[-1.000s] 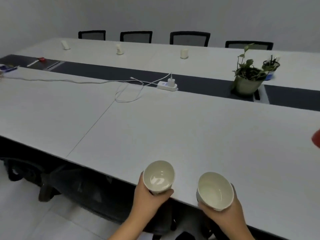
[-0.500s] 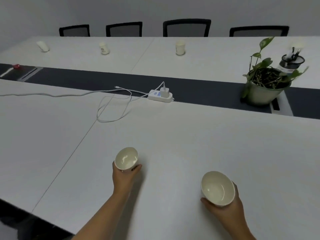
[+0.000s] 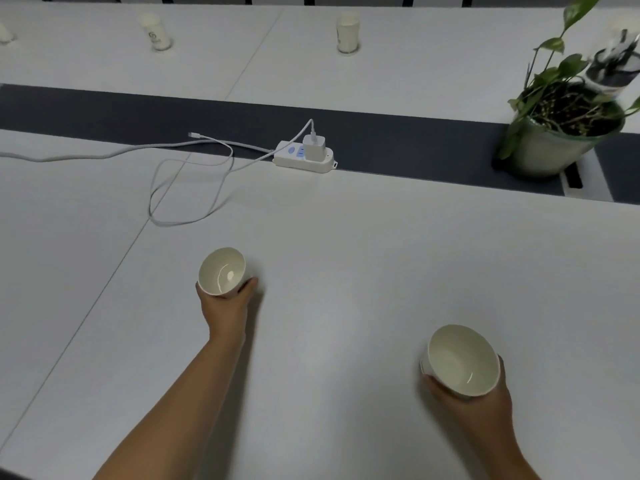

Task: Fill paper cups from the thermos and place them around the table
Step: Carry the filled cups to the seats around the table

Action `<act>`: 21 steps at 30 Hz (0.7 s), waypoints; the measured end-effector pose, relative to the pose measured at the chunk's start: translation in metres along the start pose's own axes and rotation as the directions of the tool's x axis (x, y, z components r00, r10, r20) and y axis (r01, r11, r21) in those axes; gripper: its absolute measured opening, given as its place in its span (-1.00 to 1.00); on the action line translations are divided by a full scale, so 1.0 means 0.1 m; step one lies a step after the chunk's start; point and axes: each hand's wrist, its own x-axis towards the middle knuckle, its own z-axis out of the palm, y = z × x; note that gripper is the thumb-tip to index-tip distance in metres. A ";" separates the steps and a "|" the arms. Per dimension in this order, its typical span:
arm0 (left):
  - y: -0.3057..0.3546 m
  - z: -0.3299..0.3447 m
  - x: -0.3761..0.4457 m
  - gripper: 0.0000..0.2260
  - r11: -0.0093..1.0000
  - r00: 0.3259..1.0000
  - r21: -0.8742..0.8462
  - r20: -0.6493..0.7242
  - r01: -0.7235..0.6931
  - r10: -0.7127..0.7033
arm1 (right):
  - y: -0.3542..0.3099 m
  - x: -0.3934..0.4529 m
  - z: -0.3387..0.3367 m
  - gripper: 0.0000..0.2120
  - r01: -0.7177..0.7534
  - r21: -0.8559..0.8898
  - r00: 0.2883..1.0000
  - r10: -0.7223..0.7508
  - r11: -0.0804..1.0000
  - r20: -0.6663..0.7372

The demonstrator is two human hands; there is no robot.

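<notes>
My left hand [image 3: 225, 306] grips a white paper cup [image 3: 222, 271] from below and behind, low over the white table [image 3: 346, 271] left of centre. Liquid glints inside that cup. My right hand [image 3: 474, 403] holds a second paper cup [image 3: 459, 360] near the front right, its mouth tilted toward me. Whether either cup touches the table I cannot tell. Along the far side stand more paper cups, one [image 3: 347, 32] at centre, one [image 3: 157, 32] to the left and one [image 3: 5, 32] at the far left edge. No thermos is in view.
A white power strip [image 3: 304, 157] with a charger sits at the edge of the dark centre strip [image 3: 104, 112], its white cables [image 3: 187, 188] looping left of my left hand. A potted plant [image 3: 561, 133] and a pen holder [image 3: 616, 71] stand at the far right.
Both hands came forward from the near edge over the table with their cups. The left hand reached farthest, toward the cable loop. The camera moved closer and tilted down.
</notes>
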 end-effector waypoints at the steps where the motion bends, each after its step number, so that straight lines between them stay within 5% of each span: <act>1: 0.00 0.00 0.02 -0.37 1.000 1.000 0.002 -0.010 0.000 0.000 | -0.01 0.00 0.00 -0.28 -0.004 -0.004 1.000 0.004 1.000 0.000; 11: -0.09 -0.13 -0.61 -0.33 0.962 0.998 0.267 0.015 0.055 -0.062 | -0.04 -0.04 -0.12 -0.33 -0.047 0.035 0.997 0.049 0.998 -0.063; 14: -0.16 -0.01 -1.18 -0.48 0.929 0.972 0.365 0.233 -0.065 -0.023 | 0.00 -0.03 -0.29 -0.34 -0.056 0.058 0.992 0.062 0.997 -0.109; 17: -0.18 0.29 -1.55 -0.55 0.863 0.815 0.373 0.574 -0.340 0.073 | 0.07 0.06 -0.56 -0.35 -0.077 0.087 0.972 0.094 0.993 -0.213; 21: -0.19 0.91 -1.85 -0.53 0.715 0.485 0.259 0.865 -0.649 0.127 | 0.19 0.24 -1.07 -0.39 -0.093 0.127 0.921 0.133 0.988 -0.366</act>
